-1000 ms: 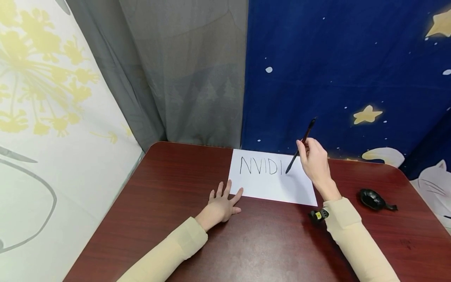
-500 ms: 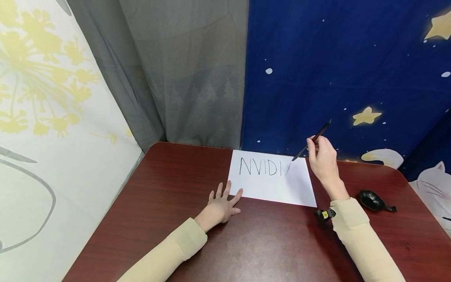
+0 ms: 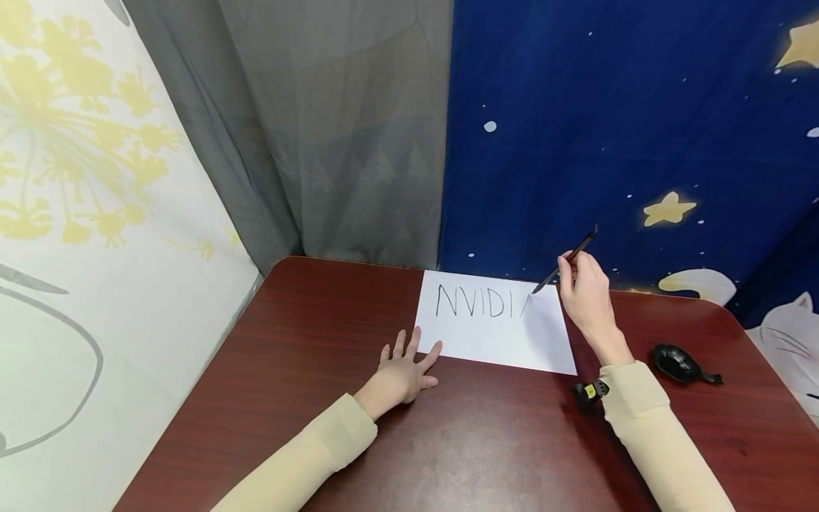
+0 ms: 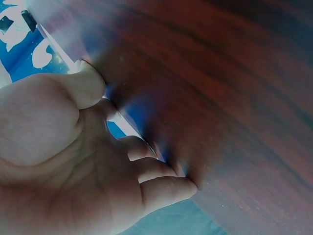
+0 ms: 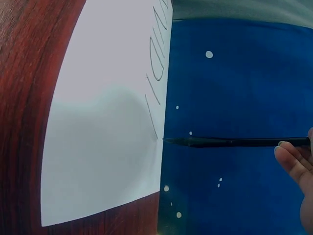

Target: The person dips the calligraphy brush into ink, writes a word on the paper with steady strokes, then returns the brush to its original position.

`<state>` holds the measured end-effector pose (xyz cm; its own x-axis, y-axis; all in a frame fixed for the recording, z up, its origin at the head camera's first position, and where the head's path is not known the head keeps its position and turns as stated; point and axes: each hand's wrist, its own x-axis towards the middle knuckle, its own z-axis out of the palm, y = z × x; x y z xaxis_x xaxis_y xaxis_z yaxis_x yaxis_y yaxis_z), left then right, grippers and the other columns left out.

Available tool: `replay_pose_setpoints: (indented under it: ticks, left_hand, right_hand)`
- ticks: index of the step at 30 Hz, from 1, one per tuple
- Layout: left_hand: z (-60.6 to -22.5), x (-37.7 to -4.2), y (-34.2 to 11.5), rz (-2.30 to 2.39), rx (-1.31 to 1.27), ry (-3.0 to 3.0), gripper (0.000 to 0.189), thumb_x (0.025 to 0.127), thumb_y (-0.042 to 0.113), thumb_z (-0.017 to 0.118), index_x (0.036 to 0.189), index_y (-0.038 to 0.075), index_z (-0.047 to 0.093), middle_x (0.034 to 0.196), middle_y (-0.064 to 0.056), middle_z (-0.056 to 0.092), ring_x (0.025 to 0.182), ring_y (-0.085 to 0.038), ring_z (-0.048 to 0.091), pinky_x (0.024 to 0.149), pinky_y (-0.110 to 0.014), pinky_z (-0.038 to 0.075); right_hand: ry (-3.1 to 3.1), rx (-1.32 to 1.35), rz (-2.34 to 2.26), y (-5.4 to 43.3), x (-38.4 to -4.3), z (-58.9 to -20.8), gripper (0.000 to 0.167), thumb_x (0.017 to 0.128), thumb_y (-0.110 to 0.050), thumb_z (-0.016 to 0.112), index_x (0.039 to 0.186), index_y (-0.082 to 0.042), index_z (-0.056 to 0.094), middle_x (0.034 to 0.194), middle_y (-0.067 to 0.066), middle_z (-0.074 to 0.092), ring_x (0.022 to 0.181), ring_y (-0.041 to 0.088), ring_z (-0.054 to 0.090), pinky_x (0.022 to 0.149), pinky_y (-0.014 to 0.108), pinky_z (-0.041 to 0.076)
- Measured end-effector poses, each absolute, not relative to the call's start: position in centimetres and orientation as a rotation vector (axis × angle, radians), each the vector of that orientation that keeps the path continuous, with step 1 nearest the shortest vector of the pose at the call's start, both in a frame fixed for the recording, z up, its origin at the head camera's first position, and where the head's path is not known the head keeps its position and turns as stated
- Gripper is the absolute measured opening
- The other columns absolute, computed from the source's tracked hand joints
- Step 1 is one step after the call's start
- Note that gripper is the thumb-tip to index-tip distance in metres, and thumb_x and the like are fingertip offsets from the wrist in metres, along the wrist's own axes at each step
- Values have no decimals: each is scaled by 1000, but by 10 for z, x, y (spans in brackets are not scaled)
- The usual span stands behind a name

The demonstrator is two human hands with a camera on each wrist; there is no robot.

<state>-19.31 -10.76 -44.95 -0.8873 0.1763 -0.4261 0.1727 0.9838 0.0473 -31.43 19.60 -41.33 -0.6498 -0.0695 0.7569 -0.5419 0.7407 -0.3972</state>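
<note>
A white sheet of paper [image 3: 493, 341] bears thin dark letters reading NVIDI, followed by a slanted stroke. My right hand [image 3: 585, 295] pinches a slim dark writing brush [image 3: 563, 267], its pointed tip down at the top of that slanted stroke. In the right wrist view the brush [image 5: 234, 142] lies sideways across the picture, with the fingertips [image 5: 288, 154] at its shaft. My left hand [image 3: 399, 373] rests flat with spread fingers, two fingertips on the lower left edge of the paper. The left wrist view shows the palm side of this hand [image 4: 102, 152] against the table.
The reddish-brown table [image 3: 486, 441] carries everything. A shiny black dish with a short handle [image 3: 678, 364] sits at its right. Behind the far edge hang a grey curtain [image 3: 371, 142] and a blue starry one [image 3: 563, 128], close to the paper.
The brush tip has moved up and slightly right, leaving a slanted stroke after the last I. My right hand has shifted right with it, then barely moved. The left hand stays in place.
</note>
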Motion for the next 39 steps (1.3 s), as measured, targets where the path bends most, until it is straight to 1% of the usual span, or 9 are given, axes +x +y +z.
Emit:
replay_pose_setpoints:
  ticks: [3, 8, 13, 17, 25, 32, 39]
  left_hand:
    - [-442, -190, -106, 14, 236, 2687, 65, 105, 49, 39, 163, 40, 10, 170, -6, -5, 155, -30, -2, 121, -50, 14]
    - [-445, -190, -106, -7, 250, 2690, 65, 105, 48, 38, 163, 40, 8, 169, -7, -7, 155, -31, -3, 121, -50, 15]
    - [-440, -188, -106, -7, 246, 2687, 64, 105, 48, 38, 163, 39, 11, 170, -7, -5, 155, -30, -1, 121, -49, 16]
    - [-439, -188, -106, 3, 255, 2690, 64, 105, 48, 39, 163, 38, 13, 170, -8, -3, 155, -31, 0, 121, -50, 16]
    - [-442, -190, -107, 8, 259, 2693, 65, 105, 48, 40, 163, 38, 13, 170, -8, -2, 155, -32, 0, 120, -51, 16]
    - [-439, -188, -106, 18, 243, 2681, 65, 105, 49, 39, 163, 39, 11, 170, -6, -4, 155, -30, -1, 121, -50, 15]
    - [-446, -192, -106, 10, 247, 2685, 65, 106, 49, 38, 163, 40, 8, 169, -7, -7, 155, -31, -2, 121, -50, 14]
  right_hand:
    - [-2180, 454, 807, 196, -315, -415, 22, 105, -9, 54, 106, 12, 60, 95, 26, 61, 84, 37, 61, 70, 42, 49]
    - [-2183, 457, 818, 195, -317, -418, 22, 105, -8, 54, 106, 13, 60, 97, 28, 61, 86, 38, 64, 73, 46, 53]
    - [-2187, 458, 815, 196, -317, -421, 22, 105, -8, 53, 106, 13, 59, 97, 27, 61, 85, 37, 64, 71, 45, 52]
    - [-2190, 459, 810, 196, -316, -423, 22, 105, -8, 53, 106, 13, 59, 97, 27, 61, 85, 37, 63, 70, 45, 52]
    - [-2197, 448, 812, 197, -315, -423, 21, 105, -8, 53, 106, 12, 59, 96, 27, 60, 85, 38, 63, 71, 46, 52]
    - [-2202, 444, 793, 197, -313, -422, 21, 104, -8, 53, 106, 12, 60, 95, 25, 60, 83, 35, 61, 68, 41, 47]
    - [-2190, 455, 776, 198, -313, -422, 20, 104, -7, 54, 106, 12, 60, 93, 25, 60, 79, 34, 59, 66, 35, 43]
